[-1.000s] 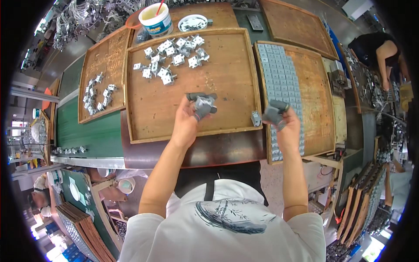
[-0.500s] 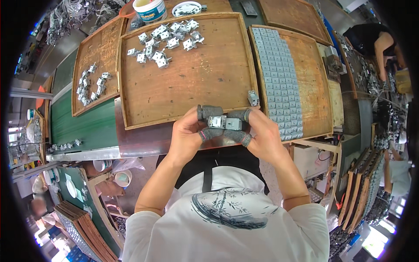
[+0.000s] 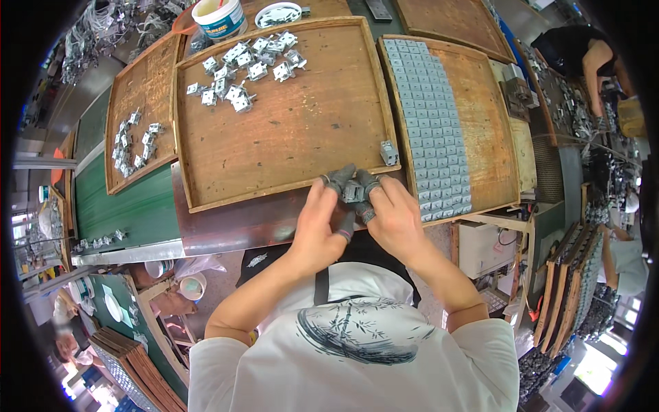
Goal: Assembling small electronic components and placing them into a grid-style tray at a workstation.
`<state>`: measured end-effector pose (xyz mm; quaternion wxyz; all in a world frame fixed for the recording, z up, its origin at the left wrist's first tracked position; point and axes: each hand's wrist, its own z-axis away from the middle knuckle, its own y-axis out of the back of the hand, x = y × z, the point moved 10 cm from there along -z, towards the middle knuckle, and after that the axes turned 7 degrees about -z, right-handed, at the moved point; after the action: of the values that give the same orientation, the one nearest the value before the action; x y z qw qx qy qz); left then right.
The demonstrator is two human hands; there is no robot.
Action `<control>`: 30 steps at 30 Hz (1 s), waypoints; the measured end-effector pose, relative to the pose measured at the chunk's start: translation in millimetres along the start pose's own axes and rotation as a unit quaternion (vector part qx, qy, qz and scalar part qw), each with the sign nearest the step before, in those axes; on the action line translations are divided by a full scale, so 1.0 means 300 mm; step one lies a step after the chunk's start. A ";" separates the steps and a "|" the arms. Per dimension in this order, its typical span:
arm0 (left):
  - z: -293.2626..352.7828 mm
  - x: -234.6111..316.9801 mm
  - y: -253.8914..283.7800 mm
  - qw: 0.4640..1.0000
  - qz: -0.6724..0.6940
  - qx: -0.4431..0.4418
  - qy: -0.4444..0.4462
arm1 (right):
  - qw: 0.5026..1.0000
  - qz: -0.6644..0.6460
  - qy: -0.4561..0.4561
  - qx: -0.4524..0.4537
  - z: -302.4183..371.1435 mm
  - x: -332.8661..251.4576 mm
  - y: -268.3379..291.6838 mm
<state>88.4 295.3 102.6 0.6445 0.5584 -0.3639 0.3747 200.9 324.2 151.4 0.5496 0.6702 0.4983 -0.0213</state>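
Observation:
Just beyond the near edge of the wooden tray, both hands meet around a small grey metal block. My left hand grips it from the left, its fingers in dark grey finger sleeves. My right hand pinches the other side, with sleeved thumb and forefinger. Fingers hide much of the block, so I cannot tell whether it is one piece or two. A similar grey box-shaped part stands in the tray's near right corner. Several loose silver metal mechanisms lie in its far left part.
To the right, another tray holds neat rows of grey blocks. A smaller left tray carries loose mechanisms. A white bucket and a round white dish stand behind. Another person works at far right.
The silver mechanism and grey housing, seen end to end between my hands before, are now one bundle mostly covered by fingers. My hands have drawn closer together and turned; the view has shifted slightly.

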 end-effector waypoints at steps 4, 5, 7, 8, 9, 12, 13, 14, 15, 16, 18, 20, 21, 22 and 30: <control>-0.017 0.071 0.012 0.969 -0.134 0.143 -0.153 | 0.996 -0.060 -0.064 -0.025 0.012 0.040 -0.010; -0.033 0.058 0.011 0.969 -0.134 0.140 -0.152 | 0.991 -0.088 -0.091 -0.044 0.020 0.065 -0.022; -0.057 0.055 -0.018 0.974 -0.090 0.087 -0.189 | 0.974 -0.148 -0.161 -0.060 0.019 0.153 -0.024; -0.061 0.055 -0.029 0.971 -0.086 0.074 -0.212 | 0.949 -0.206 -0.226 -0.076 0.031 0.210 -0.041; -0.071 0.052 -0.036 0.971 -0.085 0.070 -0.211 | 0.948 -0.206 -0.231 -0.076 0.035 0.227 -0.038; -0.078 0.082 -0.054 0.959 -0.072 0.065 -0.268 | 0.924 -0.285 -0.197 -0.162 0.047 0.209 -0.087; -0.082 0.086 -0.055 0.956 -0.073 0.069 -0.276 | 0.923 -0.286 -0.200 -0.162 0.044 0.210 -0.081; -0.089 0.090 -0.055 0.953 -0.074 0.073 -0.284 | 0.918 -0.290 -0.218 -0.163 0.041 0.218 -0.078; -0.100 0.088 -0.059 0.953 -0.073 0.070 -0.286 | 0.913 -0.291 -0.235 -0.163 0.040 0.233 -0.075; -0.128 0.059 -0.085 0.966 -0.062 0.025 -0.248 | 0.913 -0.290 -0.237 -0.160 0.035 0.255 -0.070; -0.185 0.035 -0.111 0.975 -0.052 -0.020 -0.215 | 0.929 -0.185 -0.233 -0.222 0.029 0.326 -0.085; -0.252 0.043 -0.086 0.969 -0.107 0.023 -0.221 | 0.945 -0.142 -0.245 -0.161 -0.020 0.431 0.002; -0.305 -0.034 -0.101 0.979 -0.151 0.002 -0.137 | 0.950 -0.137 -0.252 -0.120 -0.054 0.510 0.063; -0.345 -0.079 -0.094 0.986 -0.129 0.005 -0.103 | 0.939 -0.141 -0.303 -0.079 -0.077 0.625 0.120; -0.489 -0.214 -0.283 0.979 -0.017 -0.198 0.051 | 0.905 0.041 -0.405 0.127 -0.296 1.445 0.367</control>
<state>142.3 427.9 -8.9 0.7660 0.4062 -0.3879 0.3127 448.8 682.2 15.5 0.6150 0.6877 0.1981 -0.3312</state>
